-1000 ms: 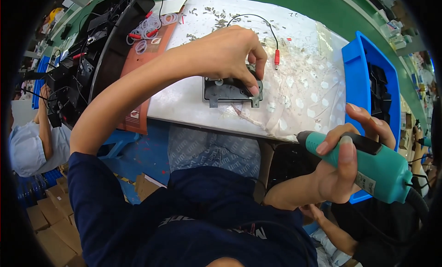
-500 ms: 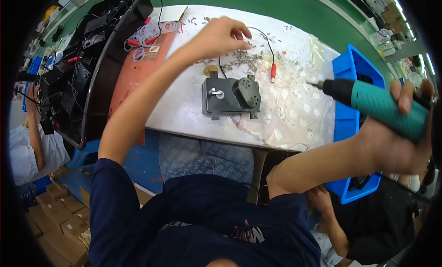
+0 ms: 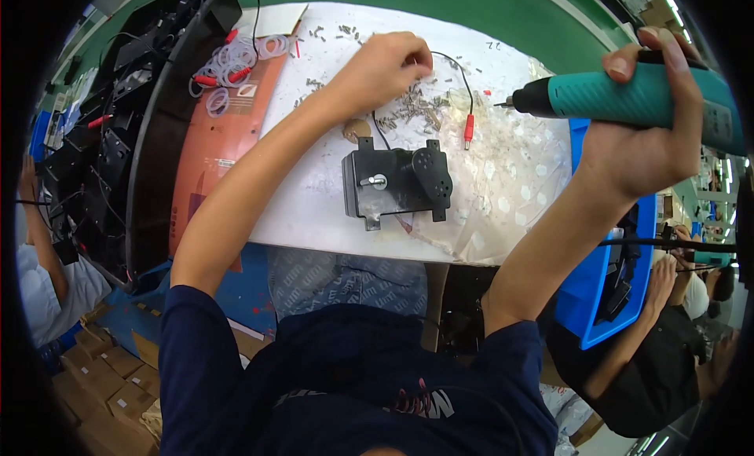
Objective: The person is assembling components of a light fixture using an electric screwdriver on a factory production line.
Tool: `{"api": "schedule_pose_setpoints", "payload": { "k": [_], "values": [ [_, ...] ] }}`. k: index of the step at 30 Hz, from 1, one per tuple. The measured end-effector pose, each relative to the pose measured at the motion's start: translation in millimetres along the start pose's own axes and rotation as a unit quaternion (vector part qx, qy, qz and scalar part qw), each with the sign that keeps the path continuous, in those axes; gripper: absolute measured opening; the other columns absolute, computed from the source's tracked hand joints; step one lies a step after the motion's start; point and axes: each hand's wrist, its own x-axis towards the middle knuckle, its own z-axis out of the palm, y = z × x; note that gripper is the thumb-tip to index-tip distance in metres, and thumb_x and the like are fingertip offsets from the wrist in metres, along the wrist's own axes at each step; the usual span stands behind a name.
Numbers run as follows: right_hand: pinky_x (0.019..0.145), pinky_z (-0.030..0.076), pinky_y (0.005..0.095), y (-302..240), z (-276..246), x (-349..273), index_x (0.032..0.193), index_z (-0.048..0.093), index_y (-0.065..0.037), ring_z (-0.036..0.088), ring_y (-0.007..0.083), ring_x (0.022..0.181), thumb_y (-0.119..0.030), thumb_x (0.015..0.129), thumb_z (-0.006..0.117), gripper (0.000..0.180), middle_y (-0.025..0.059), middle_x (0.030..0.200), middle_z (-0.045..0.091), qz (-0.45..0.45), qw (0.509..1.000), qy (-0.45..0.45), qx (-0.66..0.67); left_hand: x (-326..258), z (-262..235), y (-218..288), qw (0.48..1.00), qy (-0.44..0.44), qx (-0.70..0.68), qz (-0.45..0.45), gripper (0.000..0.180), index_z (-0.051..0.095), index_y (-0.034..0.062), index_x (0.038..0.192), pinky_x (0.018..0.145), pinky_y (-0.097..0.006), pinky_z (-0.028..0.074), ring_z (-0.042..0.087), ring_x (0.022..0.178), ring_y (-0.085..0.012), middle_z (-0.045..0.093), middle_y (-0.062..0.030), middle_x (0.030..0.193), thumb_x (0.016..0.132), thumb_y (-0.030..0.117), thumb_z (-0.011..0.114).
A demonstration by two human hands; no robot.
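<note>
On the white table lies a black plastic motor box (image 3: 389, 197) with mounting tabs, a metal shaft and a round dotted part. A black wire with a red plug (image 3: 469, 131) runs behind it. My left hand (image 3: 393, 67) is over the scattered small screws (image 3: 420, 109), thumb and fingers pinched together; what sits between the fingertips is too small to make out. My right hand (image 3: 644, 153) grips a teal electric screwdriver (image 3: 613, 97), raised at the right with its bit pointing left, apart from the motor box.
At the left stands a large black bin (image 3: 169, 134) of black parts and wires. Clear rings (image 3: 228, 63) lie on an orange sheet (image 3: 212, 153). Clear plastic film (image 3: 503, 189) covers the table's right side, beside a blue bin (image 3: 577, 307). Co-workers' arms (image 3: 648, 311) show at both sides.
My right hand has swung the screwdriver upward and left, nearer the table. The left hand stays pinched over the screws, shifted slightly. The view has moved a little.
</note>
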Motion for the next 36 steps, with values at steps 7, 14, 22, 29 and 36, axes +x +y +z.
{"api": "schedule_pose_setpoints", "payload": {
  "k": [7,14,22,29,36],
  "values": [
    [0.068,0.039,0.0344,19,-2,-22,0.094,0.053,-0.003,0.053,0.0197,0.065,-0.015,0.083,0.056,0.017,0.0112,0.09,0.059,0.013,0.999,0.037,0.032,-11,-10,31,0.947,-0.012,-0.304,-0.098,0.011,0.066,-0.0038,0.092,0.073,-0.022,0.053,0.067,0.08,-0.0119,0.07,-0.0094,0.084,0.081,0.0,0.067],
    [0.068,0.036,0.0332,10,10,-34,0.09,0.056,-0.007,0.051,0.017,0.065,-0.019,0.082,0.056,0.014,0.0061,0.091,0.059,0.004,0.991,0.07,0.116,-16,-1,39,0.926,-0.015,-0.351,-0.135,0.025,0.068,-0.0016,0.101,0.077,-0.023,0.055,0.069,0.081,-0.0136,0.071,-0.0112,0.084,0.076,-0.002,0.072],
    [0.068,0.036,0.0321,10,15,-31,0.09,0.056,-0.007,0.051,0.0158,0.065,-0.019,0.082,0.057,0.015,0.006,0.09,0.059,0.021,0.99,0.076,0.117,-15,-7,42,0.919,-0.03,-0.364,-0.149,0.03,0.067,-0.0007,0.105,0.076,-0.022,0.054,0.069,0.08,-0.0121,0.072,-0.0107,0.083,0.075,-0.002,0.073],
    [0.069,0.036,0.0312,9,18,-30,0.089,0.056,-0.007,0.051,0.0148,0.065,-0.02,0.081,0.058,0.015,0.006,0.089,0.058,0.031,0.99,0.072,0.116,-17,-7,45,0.928,-0.04,-0.346,-0.133,0.035,0.066,0.0002,0.109,0.077,-0.024,0.054,0.069,0.08,-0.0128,0.072,-0.0112,0.084,0.075,-0.003,0.073],
    [0.069,0.036,0.0303,5,13,-28,0.089,0.055,-0.007,0.051,0.0138,0.065,-0.02,0.081,0.058,0.016,0.0059,0.088,0.058,0.043,0.991,0.062,0.112,-18,-4,44,0.944,-0.048,-0.313,-0.096,0.042,0.066,0.0061,0.114,0.077,-0.023,0.053,0.068,0.079,-0.0108,0.072,-0.0086,0.082,0.074,-0.001,0.073]
  ]
}}
